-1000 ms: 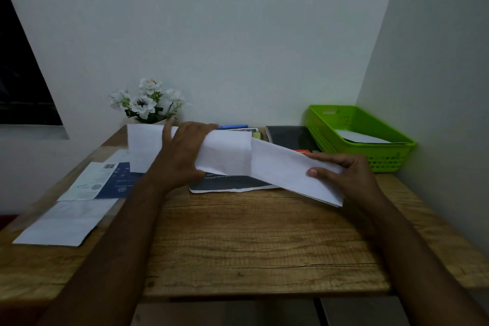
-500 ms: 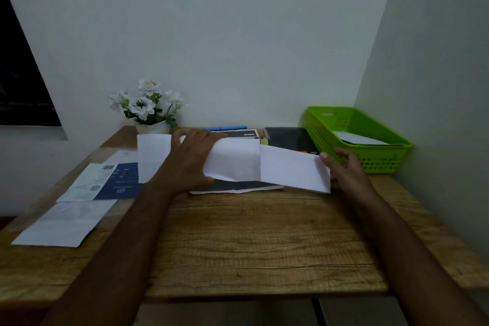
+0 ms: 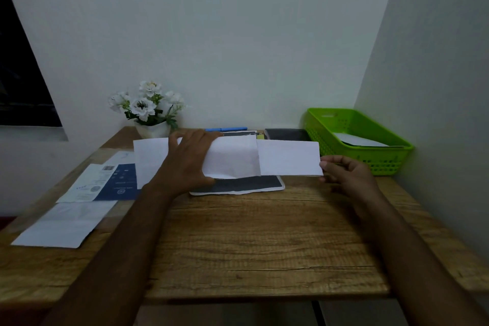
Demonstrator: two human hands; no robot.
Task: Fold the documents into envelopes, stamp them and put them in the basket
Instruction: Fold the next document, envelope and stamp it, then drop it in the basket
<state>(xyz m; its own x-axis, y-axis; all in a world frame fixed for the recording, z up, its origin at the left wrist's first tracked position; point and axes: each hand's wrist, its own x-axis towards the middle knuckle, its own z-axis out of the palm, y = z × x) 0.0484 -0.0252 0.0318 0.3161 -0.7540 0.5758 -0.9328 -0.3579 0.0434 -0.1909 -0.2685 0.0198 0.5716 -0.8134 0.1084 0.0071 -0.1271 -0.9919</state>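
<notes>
My left hand [image 3: 186, 160] grips a white envelope [image 3: 232, 157] held level above the back of the wooden desk [image 3: 251, 241]. A folded white document [image 3: 289, 157] sticks out of the envelope's right end. My right hand [image 3: 344, 173] pinches the document's right edge between thumb and fingers. The green plastic basket [image 3: 397, 151] stands at the back right, with a white envelope [image 3: 360, 140] lying in it.
A dark pad with a white border [image 3: 238, 186] lies under the envelope. More papers [image 3: 66, 227], one blue and white [image 3: 105, 182], lie at the left. A pot of white flowers [image 3: 148, 111], a blue pen [image 3: 225, 129] and a dark book [image 3: 287, 133] sit by the wall.
The document has levelled out and slid further left into the envelope. My right hand moved up and back with its right edge. My left hand kept its grip.
</notes>
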